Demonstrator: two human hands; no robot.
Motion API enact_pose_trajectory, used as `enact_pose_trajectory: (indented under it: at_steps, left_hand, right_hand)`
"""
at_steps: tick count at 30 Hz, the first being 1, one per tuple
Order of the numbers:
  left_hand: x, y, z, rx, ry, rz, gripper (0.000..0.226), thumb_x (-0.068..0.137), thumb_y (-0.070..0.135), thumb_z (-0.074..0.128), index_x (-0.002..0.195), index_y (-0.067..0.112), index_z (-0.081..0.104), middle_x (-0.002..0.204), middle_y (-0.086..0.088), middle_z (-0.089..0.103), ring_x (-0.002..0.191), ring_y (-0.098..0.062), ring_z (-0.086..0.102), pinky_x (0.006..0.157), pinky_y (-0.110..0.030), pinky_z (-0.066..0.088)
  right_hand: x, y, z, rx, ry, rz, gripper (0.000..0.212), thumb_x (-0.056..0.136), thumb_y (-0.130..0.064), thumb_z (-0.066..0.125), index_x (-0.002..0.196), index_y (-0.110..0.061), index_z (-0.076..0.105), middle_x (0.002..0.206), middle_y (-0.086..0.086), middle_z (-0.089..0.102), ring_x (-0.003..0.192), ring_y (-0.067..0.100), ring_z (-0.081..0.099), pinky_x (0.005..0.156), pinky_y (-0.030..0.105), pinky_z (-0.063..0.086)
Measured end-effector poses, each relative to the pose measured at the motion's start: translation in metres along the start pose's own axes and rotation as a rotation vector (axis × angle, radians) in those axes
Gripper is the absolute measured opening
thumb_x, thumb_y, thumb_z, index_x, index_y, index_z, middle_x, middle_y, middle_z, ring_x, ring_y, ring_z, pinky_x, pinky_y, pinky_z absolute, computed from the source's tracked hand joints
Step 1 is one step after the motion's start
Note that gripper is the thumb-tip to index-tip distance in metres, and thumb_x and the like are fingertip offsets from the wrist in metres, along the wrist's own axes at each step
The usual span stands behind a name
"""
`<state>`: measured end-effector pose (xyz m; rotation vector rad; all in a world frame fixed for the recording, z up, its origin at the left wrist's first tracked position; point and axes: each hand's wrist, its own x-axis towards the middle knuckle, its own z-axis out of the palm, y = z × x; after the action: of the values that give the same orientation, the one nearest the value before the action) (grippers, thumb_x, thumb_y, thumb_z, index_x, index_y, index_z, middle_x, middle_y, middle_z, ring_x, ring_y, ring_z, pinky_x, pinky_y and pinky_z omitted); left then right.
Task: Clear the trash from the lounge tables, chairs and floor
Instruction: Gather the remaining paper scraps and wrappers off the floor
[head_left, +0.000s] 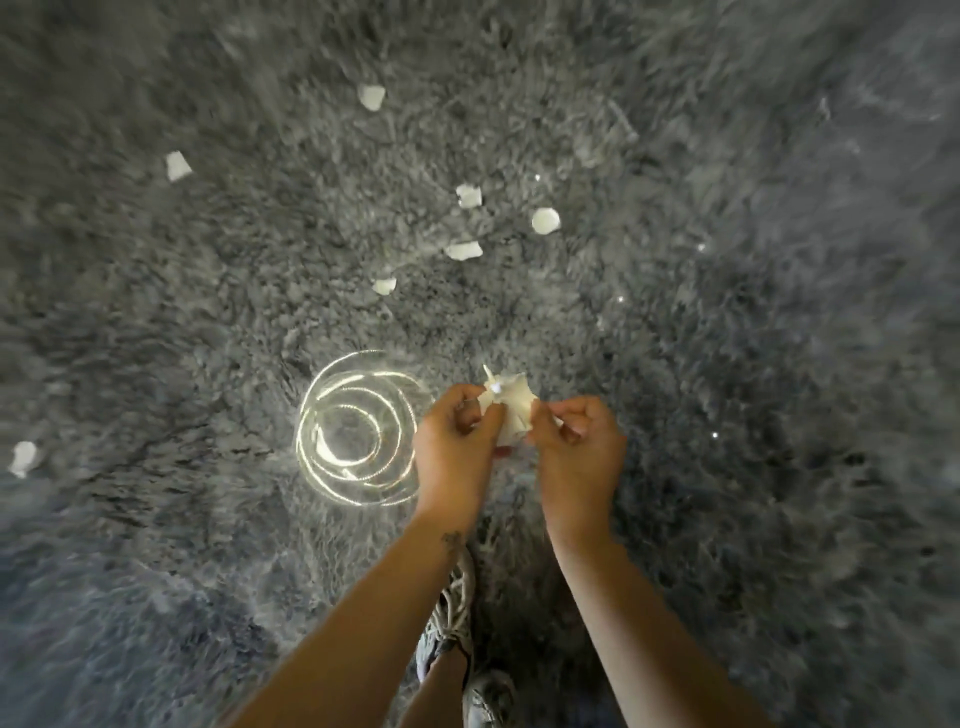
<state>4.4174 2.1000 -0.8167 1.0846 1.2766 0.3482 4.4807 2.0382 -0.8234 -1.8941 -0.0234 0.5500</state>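
Both of my hands hold one bunch of white paper scraps (511, 408) above the grey shag rug (727, 364). My left hand (457, 441) pinches its left side and my right hand (576, 441) pinches its right side. Several loose white paper pieces lie on the rug further out: one at the top (371, 96), one at the upper left (177, 166), a cluster in the middle (469, 196) (545, 221) (463, 250) (384, 286), and one at the far left edge (23, 458). The image is motion-blurred.
Bright rings of light (358, 431), like a glare through something clear, sit on the rug just left of my left hand. My shoes (452, 613) stand on the rug below my forearms. The rug fills the whole view.
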Motion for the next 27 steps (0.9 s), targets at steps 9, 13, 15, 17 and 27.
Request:
enact_pose_trajectory:
  at_steps: [9,13,15,17,27]
  left_hand:
    - [0.052,0.085,0.051,-0.094,0.129,-0.048,0.025,0.083,0.024,0.070,0.083,0.002,0.058,0.068,-0.017,0.061,0.067,-0.029,0.064,0.060,-0.045,0.059]
    - [0.102,0.091,0.086,-0.072,0.255,-0.082,0.017,0.088,0.021,0.063,0.092,0.005,0.061,0.079,-0.016,0.069,0.073,-0.029,0.069,0.053,-0.038,0.058]
    - [0.129,0.092,0.103,-0.052,0.330,-0.099,0.020,0.088,0.022,0.063,0.100,0.006,0.061,0.081,-0.013,0.069,0.074,-0.026,0.068,0.047,-0.028,0.053]
    - [0.158,0.090,0.120,-0.057,0.414,-0.144,0.030,0.089,0.023,0.063,0.112,0.004,0.059,0.086,-0.012,0.068,0.076,-0.022,0.066,0.046,-0.022,0.050]
    - [0.281,0.038,0.120,-0.057,0.568,-0.097,0.037,0.091,0.024,0.060,0.119,0.001,0.057,0.073,0.003,0.069,0.063,-0.008,0.065,0.047,-0.019,0.048]
  right_hand:
    - [0.089,-0.077,0.022,-0.129,-0.163,-0.058,0.025,0.081,-0.015,0.070,0.066,-0.022,0.050,0.062,-0.005,0.056,0.054,0.003,0.050,0.052,0.014,0.041]
    - [0.151,-0.076,0.029,-0.197,-0.358,-0.103,0.026,0.079,-0.011,0.070,0.066,-0.025,0.053,0.064,-0.009,0.058,0.058,-0.001,0.053,0.055,0.010,0.041]
    - [0.196,-0.074,0.033,-0.216,-0.461,-0.112,0.018,0.081,-0.011,0.069,0.071,-0.020,0.056,0.067,-0.008,0.059,0.060,0.001,0.053,0.058,0.012,0.042]
    - [0.250,-0.068,0.035,-0.265,-0.533,-0.120,0.012,0.083,-0.013,0.067,0.076,-0.015,0.058,0.068,-0.008,0.059,0.061,0.001,0.053,0.059,0.011,0.042]
    - [0.459,0.014,0.091,-0.899,-0.694,-0.283,0.019,0.082,-0.016,0.066,0.100,-0.011,0.061,0.095,0.008,0.066,0.080,0.022,0.061,0.070,0.035,0.046]
